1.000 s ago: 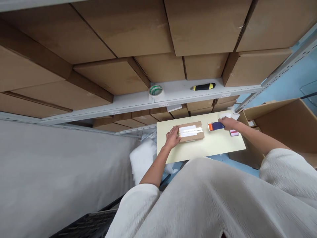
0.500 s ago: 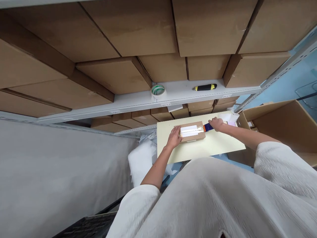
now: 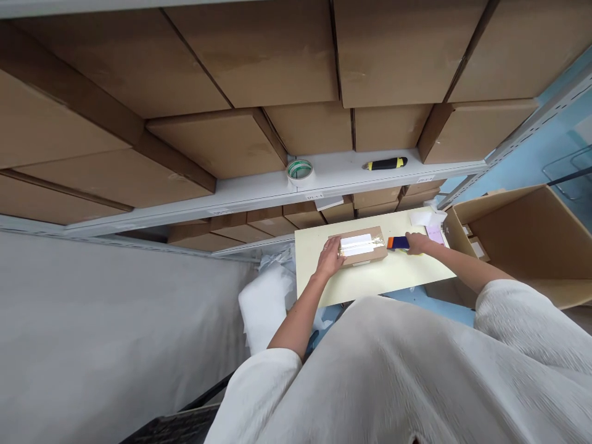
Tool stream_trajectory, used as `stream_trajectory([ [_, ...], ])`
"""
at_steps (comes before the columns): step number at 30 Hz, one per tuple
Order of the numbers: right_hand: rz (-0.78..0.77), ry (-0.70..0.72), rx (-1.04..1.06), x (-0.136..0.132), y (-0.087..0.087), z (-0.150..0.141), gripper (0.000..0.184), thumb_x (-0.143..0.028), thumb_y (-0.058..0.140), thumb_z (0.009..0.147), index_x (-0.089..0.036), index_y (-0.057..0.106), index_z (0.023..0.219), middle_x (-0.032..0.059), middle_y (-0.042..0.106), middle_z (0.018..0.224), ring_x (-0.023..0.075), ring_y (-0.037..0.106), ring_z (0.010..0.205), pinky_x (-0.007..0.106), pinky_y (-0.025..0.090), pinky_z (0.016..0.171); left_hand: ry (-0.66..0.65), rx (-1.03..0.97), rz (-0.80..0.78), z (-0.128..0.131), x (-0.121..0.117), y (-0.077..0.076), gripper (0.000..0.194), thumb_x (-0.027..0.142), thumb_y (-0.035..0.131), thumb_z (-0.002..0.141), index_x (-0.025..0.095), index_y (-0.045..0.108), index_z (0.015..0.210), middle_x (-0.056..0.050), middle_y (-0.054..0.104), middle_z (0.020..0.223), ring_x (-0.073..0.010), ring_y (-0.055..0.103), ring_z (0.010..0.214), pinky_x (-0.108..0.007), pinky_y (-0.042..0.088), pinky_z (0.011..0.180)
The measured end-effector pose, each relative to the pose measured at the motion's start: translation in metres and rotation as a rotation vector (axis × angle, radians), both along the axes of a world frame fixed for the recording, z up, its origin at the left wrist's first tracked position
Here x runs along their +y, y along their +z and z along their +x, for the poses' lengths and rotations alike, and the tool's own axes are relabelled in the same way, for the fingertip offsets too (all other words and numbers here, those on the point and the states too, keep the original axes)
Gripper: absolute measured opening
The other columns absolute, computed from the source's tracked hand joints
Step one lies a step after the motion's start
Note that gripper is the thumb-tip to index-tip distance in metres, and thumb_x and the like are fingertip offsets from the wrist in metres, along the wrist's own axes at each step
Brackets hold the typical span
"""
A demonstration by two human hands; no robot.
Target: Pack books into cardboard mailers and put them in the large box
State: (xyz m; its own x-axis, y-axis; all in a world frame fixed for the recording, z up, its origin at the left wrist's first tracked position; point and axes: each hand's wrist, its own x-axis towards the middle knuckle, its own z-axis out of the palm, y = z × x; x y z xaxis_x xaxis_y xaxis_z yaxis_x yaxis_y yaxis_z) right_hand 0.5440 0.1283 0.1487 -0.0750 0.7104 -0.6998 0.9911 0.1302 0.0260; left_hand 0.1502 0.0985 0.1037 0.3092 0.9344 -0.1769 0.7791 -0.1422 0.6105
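Observation:
A small brown cardboard box (image 3: 381,251) lies on the cream board, with white labels and clear shiny tape along its top. My left hand (image 3: 330,256) grips its left end, fingers over the top and side. To the right of the box, my right hand (image 3: 417,243) is closed on a flat dark-blue and orange object (image 3: 398,243), whose exact kind I cannot make out. The orange end points at the box, a small gap apart from it. Behind that hand lie crumpled white paper (image 3: 423,217) and a flat lilac item (image 3: 433,234).
The cream board (image 3: 342,290) stands before a metal shelf (image 3: 333,179) packed with cardboard boxes. A tape roll (image 3: 300,172) and a yellow-black utility knife (image 3: 386,164) lie on the shelf. An open carton (image 3: 531,234) is at right; white wrapping (image 3: 266,302) hangs at left.
My right hand moved left until the blue and orange object met the box's right end, then drew back slightly to the right. My left hand stays on the box.

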Motion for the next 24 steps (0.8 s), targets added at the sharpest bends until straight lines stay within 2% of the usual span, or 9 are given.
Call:
stream_trajectory([
  [2, -0.043, -0.182, 0.083, -0.004, 0.009, 0.023, 0.066, -0.054, 0.082, 0.089, -0.017, 0.060, 0.139, 0.0198, 0.077, 0.119, 0.0324, 0.077, 0.098, 0.038, 0.061, 0.076, -0.008, 0.000, 0.000, -0.001, 0.001, 0.000, 0.087, 0.028, 0.072, 0.091, 0.021, 0.038, 0.170, -0.016, 0.045, 0.174, -0.0373, 0.035, 0.165, -0.055, 0.032, 0.136],
  [5, -0.022, -0.489, 0.251, -0.016, 0.027, 0.051, 0.066, -0.073, 0.054, 0.102, -0.018, 0.058, 0.138, 0.0205, 0.076, 0.126, 0.0297, 0.077, 0.094, 0.034, 0.060, 0.067, -0.017, -0.007, 0.010, -0.002, 0.002, 0.000, 0.087, 0.028, 0.073, 0.090, 0.023, 0.038, 0.169, -0.015, 0.046, 0.173, -0.0370, 0.035, 0.165, -0.055, 0.034, 0.135],
  [6, 0.006, -0.542, 0.303, -0.021, 0.035, 0.057, 0.066, -0.074, 0.043, 0.106, -0.018, 0.058, 0.136, 0.0209, 0.076, 0.129, 0.0299, 0.077, 0.096, 0.034, 0.060, 0.068, -0.019, -0.010, 0.016, -0.002, 0.002, 0.000, 0.087, 0.027, 0.073, 0.089, 0.023, 0.039, 0.169, -0.014, 0.047, 0.172, -0.0368, 0.035, 0.165, -0.054, 0.034, 0.135],
  [8, 0.081, -0.542, 0.360, -0.028, 0.055, 0.062, 0.061, -0.069, 0.030, 0.110, -0.019, 0.059, 0.131, 0.0196, 0.076, 0.127, 0.0305, 0.076, 0.098, 0.035, 0.060, 0.072, -0.025, -0.017, 0.031, -0.003, 0.003, 0.000, 0.087, 0.026, 0.074, 0.089, 0.023, 0.039, 0.168, -0.014, 0.048, 0.172, -0.0365, 0.037, 0.164, -0.054, 0.034, 0.135],
  [12, 0.218, -0.331, 0.430, -0.030, 0.102, 0.040, 0.044, -0.054, 0.032, 0.112, -0.023, 0.060, 0.126, 0.0130, 0.078, 0.111, 0.0309, 0.071, 0.097, 0.039, 0.058, 0.085, -0.034, -0.027, 0.040, -0.004, 0.004, 0.000, 0.085, 0.026, 0.074, 0.089, 0.022, 0.042, 0.167, -0.015, 0.048, 0.171, -0.0371, 0.039, 0.162, -0.054, 0.037, 0.133],
  [14, 0.297, -0.220, 0.520, -0.024, 0.124, 0.014, 0.044, -0.054, 0.034, 0.112, -0.023, 0.060, 0.128, 0.0127, 0.076, 0.114, 0.0314, 0.069, 0.101, 0.041, 0.057, 0.090, -0.031, -0.036, 0.035, -0.005, 0.004, -0.001, 0.085, 0.026, 0.074, 0.089, 0.022, 0.042, 0.167, -0.015, 0.048, 0.171, -0.0373, 0.039, 0.162, -0.054, 0.039, 0.132],
  [17, 0.502, 0.021, 0.574, -0.007, 0.152, -0.034, 0.047, -0.055, 0.039, 0.112, -0.020, 0.059, 0.136, 0.0186, 0.070, 0.130, 0.0359, 0.063, 0.115, 0.046, 0.053, 0.101, -0.031, -0.050, 0.026, -0.006, 0.004, -0.001, 0.086, 0.025, 0.074, 0.088, 0.023, 0.041, 0.168, -0.014, 0.047, 0.173, -0.0369, 0.037, 0.163, -0.055, 0.039, 0.131],
  [20, 0.645, 0.263, 0.568, 0.023, 0.169, -0.079, 0.053, -0.058, 0.042, 0.111, -0.021, 0.054, 0.148, 0.0211, 0.061, 0.146, 0.0402, 0.054, 0.128, 0.052, 0.047, 0.110, -0.037, -0.056, 0.014, -0.006, 0.002, 0.000, 0.085, 0.025, 0.075, 0.089, 0.025, 0.041, 0.167, -0.015, 0.046, 0.173, -0.0373, 0.036, 0.164, -0.057, 0.040, 0.130],
  [24, 0.750, 0.475, 0.563, 0.080, 0.180, -0.121, 0.053, -0.051, 0.043, 0.111, -0.018, 0.052, 0.152, 0.0221, 0.060, 0.148, 0.0411, 0.051, 0.132, 0.056, 0.039, 0.115, -0.019, -0.054, 0.004, -0.004, -0.001, 0.002, 0.081, 0.024, 0.076, 0.089, 0.024, 0.045, 0.164, -0.015, 0.045, 0.174, -0.0385, 0.036, 0.164, -0.055, 0.043, 0.128],
])
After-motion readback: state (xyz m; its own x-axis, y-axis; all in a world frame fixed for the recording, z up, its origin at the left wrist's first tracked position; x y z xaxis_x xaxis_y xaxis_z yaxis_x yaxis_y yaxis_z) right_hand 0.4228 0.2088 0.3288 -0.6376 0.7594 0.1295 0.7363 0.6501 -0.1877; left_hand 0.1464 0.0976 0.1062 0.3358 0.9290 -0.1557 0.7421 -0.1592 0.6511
